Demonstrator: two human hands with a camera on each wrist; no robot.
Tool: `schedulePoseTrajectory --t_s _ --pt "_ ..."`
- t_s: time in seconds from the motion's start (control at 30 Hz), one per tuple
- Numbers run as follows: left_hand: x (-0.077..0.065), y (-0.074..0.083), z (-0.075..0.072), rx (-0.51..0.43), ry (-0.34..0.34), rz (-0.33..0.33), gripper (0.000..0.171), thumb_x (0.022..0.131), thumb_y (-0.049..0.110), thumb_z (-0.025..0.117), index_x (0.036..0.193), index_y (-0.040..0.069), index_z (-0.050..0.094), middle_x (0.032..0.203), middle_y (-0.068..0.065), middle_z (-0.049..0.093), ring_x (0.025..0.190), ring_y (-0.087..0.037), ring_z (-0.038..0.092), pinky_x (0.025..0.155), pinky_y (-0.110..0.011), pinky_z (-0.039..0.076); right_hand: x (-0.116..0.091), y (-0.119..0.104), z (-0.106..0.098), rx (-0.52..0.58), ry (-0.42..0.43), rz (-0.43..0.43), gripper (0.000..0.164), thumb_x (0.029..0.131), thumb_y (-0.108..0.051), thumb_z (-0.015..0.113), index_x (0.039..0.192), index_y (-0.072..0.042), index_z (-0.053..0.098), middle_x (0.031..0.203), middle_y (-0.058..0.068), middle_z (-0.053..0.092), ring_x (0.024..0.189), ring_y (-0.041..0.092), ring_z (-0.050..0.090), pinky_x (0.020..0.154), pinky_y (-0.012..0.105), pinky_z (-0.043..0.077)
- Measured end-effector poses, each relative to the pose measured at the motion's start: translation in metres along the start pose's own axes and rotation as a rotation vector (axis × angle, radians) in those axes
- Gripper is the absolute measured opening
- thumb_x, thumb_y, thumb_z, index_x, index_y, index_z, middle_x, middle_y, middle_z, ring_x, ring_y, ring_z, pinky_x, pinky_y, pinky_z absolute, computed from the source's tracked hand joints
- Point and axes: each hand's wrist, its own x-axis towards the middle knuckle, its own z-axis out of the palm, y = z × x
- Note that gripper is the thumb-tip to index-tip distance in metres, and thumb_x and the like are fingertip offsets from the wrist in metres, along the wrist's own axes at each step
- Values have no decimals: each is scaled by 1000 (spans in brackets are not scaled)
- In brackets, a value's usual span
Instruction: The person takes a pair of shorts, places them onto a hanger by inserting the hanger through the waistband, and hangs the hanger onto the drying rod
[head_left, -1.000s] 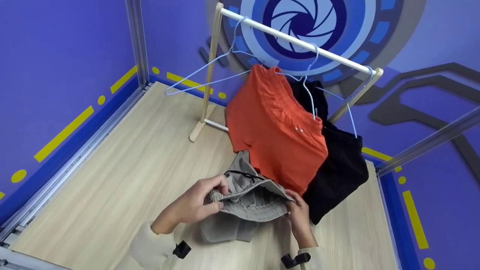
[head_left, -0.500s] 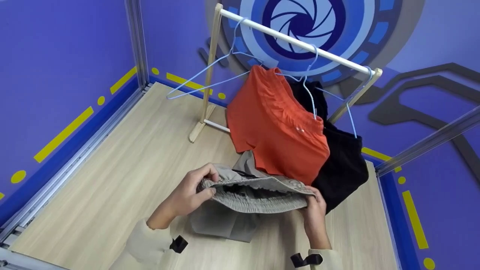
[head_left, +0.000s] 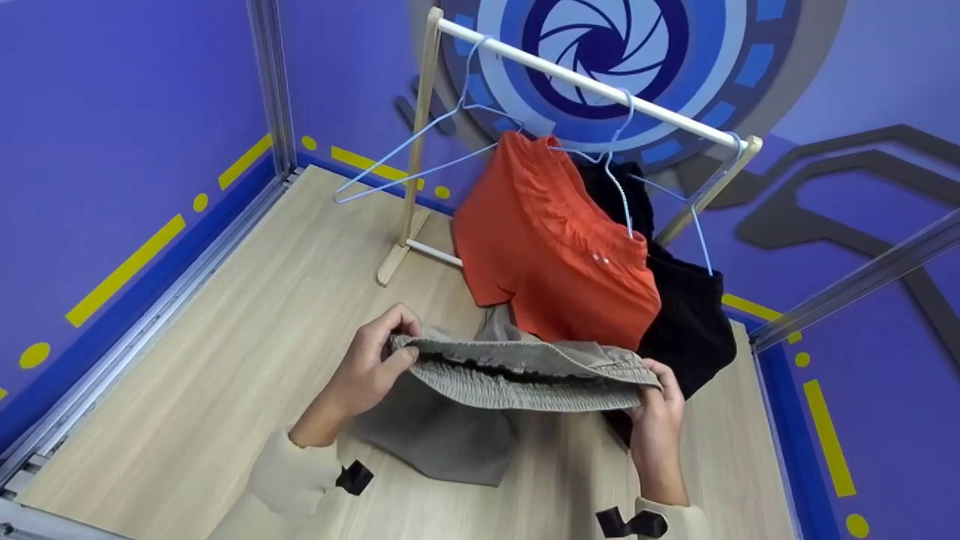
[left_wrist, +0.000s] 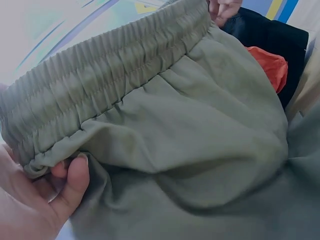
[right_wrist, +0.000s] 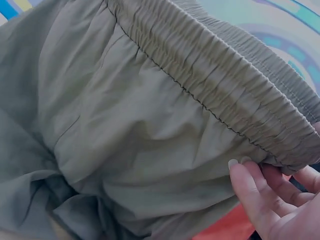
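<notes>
Grey-green shorts [head_left: 450,435] with a gathered elastic waistband are stretched wide between both hands in the head view. My left hand [head_left: 373,364] pinches the left end of the waistband, thumb on the near side. At the opposite end, my right hand [head_left: 658,412] grips the band with curled fingers. The waist opening faces up as a long dark slit, and the legs hang down over the table. Up close in the left wrist view, the waistband [left_wrist: 115,70] runs in puckered rows from the thumb. The right wrist view shows the fingers [right_wrist: 250,185] at the band's corner.
Behind stands a wooden rack with a white rail [head_left: 540,64]. Orange shorts [head_left: 555,247] and black shorts [head_left: 690,315] hang from it on blue wire hangers. A bare blue hanger [head_left: 405,142] hangs at the rail's left end. Blue walls enclose the wooden table [head_left: 225,337].
Both hands have moved apart and upward, the right one furthest. The waistband went from a sagging, rounded opening to a long, taut, narrower one.
</notes>
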Motion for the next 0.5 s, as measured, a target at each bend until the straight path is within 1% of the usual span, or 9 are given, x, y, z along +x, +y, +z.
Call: schedulePoseTrajectory --t_s 0.1,0.17,0.27,0.4,0.5 --pt "1 -4 -2 -7 29 -63 11 81 1 47 89 9 51 82 -4 50 70 -12 45 59 -24 37 -4 -7 1 5 -14 -39 13 93 1 40 99 -5 50 91 0 61 72 10 60 56 25 49" --pt "1 -4 -2 -17 57 -90 11 82 2 47 89 10 51 82 -2 50 69 -13 45 57 -24 37 -6 -11 1 -1 -26 -64 12 92 2 41 99 -4 50 91 1 60 72 11 59 56 25 48" --pt "2 -5 -2 -45 97 -122 11 82 2 47 88 9 52 81 -1 49 71 -14 45 58 -25 37 -8 -15 1 -20 -38 -90 10 91 2 44 98 -3 50 89 1 59 72 11 58 55 24 48" --pt "3 -7 -2 -74 142 -166 10 82 0 47 87 7 52 81 -3 49 73 -13 45 61 -24 38 -10 -16 -1 -98 -38 -92 8 89 1 50 96 -3 50 86 -1 59 69 10 56 53 23 47" --pt "4 -6 -2 -77 154 -215 9 83 -3 46 87 4 52 82 -5 49 74 -12 46 62 -22 39 -11 -13 -3 -157 -40 -76 7 88 -1 53 93 -5 52 83 -3 59 66 9 56 52 23 46"
